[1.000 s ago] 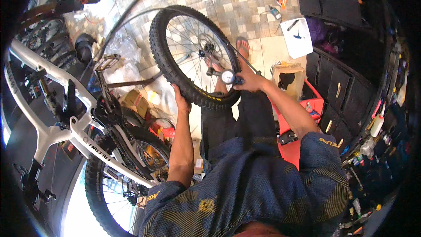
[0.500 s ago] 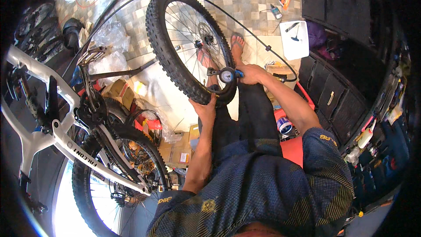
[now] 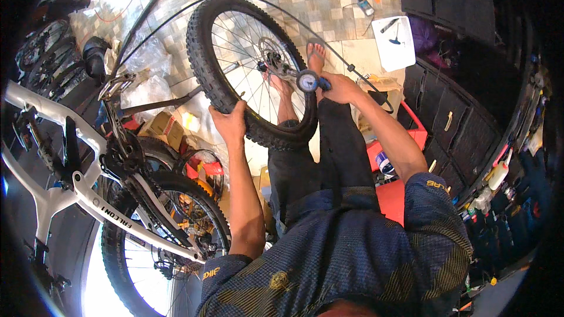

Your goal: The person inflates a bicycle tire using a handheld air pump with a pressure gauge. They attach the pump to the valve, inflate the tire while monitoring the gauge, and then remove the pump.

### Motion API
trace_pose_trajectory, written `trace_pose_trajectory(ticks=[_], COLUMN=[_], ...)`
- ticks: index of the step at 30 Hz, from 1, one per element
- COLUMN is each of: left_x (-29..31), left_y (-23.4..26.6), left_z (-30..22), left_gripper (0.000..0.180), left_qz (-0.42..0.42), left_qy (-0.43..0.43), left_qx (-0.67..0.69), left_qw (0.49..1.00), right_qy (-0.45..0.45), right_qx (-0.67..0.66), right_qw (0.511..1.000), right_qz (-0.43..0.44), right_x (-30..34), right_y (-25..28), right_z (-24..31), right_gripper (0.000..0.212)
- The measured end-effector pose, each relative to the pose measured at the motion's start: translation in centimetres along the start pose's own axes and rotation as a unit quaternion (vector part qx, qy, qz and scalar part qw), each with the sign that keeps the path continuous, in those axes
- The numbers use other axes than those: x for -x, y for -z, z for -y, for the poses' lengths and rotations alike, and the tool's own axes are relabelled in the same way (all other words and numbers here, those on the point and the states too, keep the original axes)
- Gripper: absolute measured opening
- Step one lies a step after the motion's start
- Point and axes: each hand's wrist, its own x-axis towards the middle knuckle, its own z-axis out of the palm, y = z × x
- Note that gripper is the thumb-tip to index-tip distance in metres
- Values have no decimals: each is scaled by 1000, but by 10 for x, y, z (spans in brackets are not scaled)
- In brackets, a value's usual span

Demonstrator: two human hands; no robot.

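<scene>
A bicycle wheel (image 3: pixel 204 64) with a knobby black tyre leans upright against my legs, its spokes and brake disc facing up. My left hand (image 3: pixel 229 122) grips the tyre at its near left side, thumb on the rim side close to a small valve stem (image 3: pixel 242 94). In my right hand (image 3: pixel 343 89) is a tyre inflator (image 3: pixel 306 81) with a round dial gauge and blue handle, held over the wheel's right side. Its nozzle end lies over the spokes, apart from the valve stem. The fingers under the handle are partly hidden.
A black air hose (image 3: pixel 311 26) arcs over the wheel. To the left stands a white bicycle frame (image 3: pixel 106 205) with its rear wheel. A white tray (image 3: pixel 395 56) with small tools, black drawers (image 3: pixel 452 117) and a red stool (image 3: pixel 390 199) are at right. Cardboard boxes (image 3: pixel 161 131) lie at left.
My left hand has moved up and left along the tyre, and the valve stem now shows beside it. The wheel has tilted left; the inflator has shifted slightly up, its nozzle now off the rim.
</scene>
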Motion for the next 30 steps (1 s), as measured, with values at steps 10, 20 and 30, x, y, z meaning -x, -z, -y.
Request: trace_pose_trajectory(ticks=[10, 20, 30], left_x=[-20, -18, -197], left_y=[9, 20, 47], left_z=[-1, -21, -60], left_gripper=[54, 73, 85], left_qz=[6, 34, 156], left_qy=[-2, 61, 78], left_qx=[41, -26, -148], left_qw=[999, 997, 974], right_qy=[-31, -75, -88], right_qx=[-15, -59, -75], right_qw=[995, 989, 985], right_qz=[-94, -117, -126], right_x=[-17, -15, 10], right_y=[49, 57, 32], right_z=[1, -10, -7], right_gripper=[60, 63, 50])
